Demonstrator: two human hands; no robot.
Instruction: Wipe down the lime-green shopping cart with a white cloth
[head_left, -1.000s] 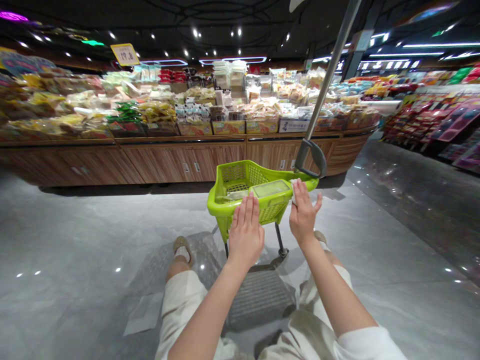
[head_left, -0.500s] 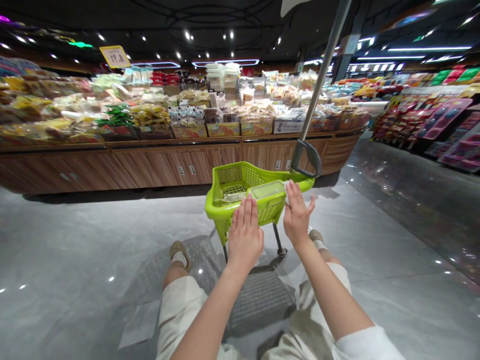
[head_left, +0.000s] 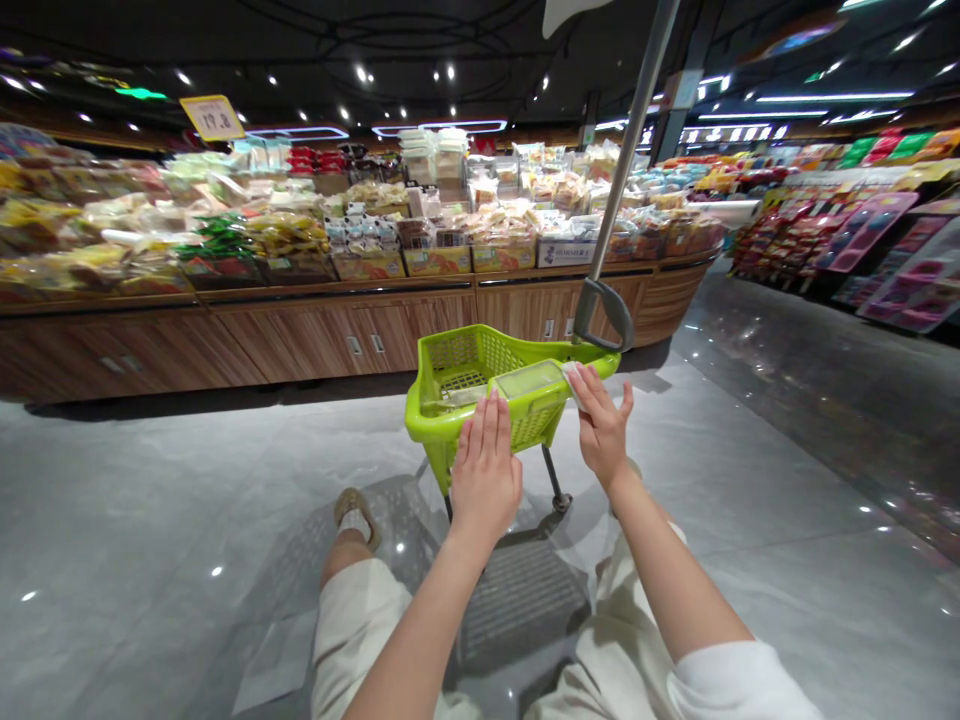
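A small lime-green shopping cart (head_left: 442, 426) stands in front of me, with a clear plastic panel (head_left: 529, 380) set along its near rim. My left hand (head_left: 487, 478) lies with extended fingers on that rim, just left of the panel, holding nothing. Under the fingers of my right hand (head_left: 604, 430) is a white tissue (head_left: 572, 376), pressed to the rim at the panel's right end. The thumb of that hand sticks out to the side. A grey loop handle (head_left: 621, 318) at the cart's right end joins a tall metal pole (head_left: 626, 160).
Behind the cart runs a wood-fronted display counter (head_left: 300, 325) piled with packaged foods. A price sign (head_left: 213, 118) rises above it at left. Shelves with colourful packets (head_left: 787, 225) stand at right. My legs straddle the space before the cart on grey glossy floor (head_left: 150, 520).
My right hand has shifted slightly left along the rim with the tissue, and more of the tissue shows. My left hand stays on the rim. The whole view has shifted slightly.
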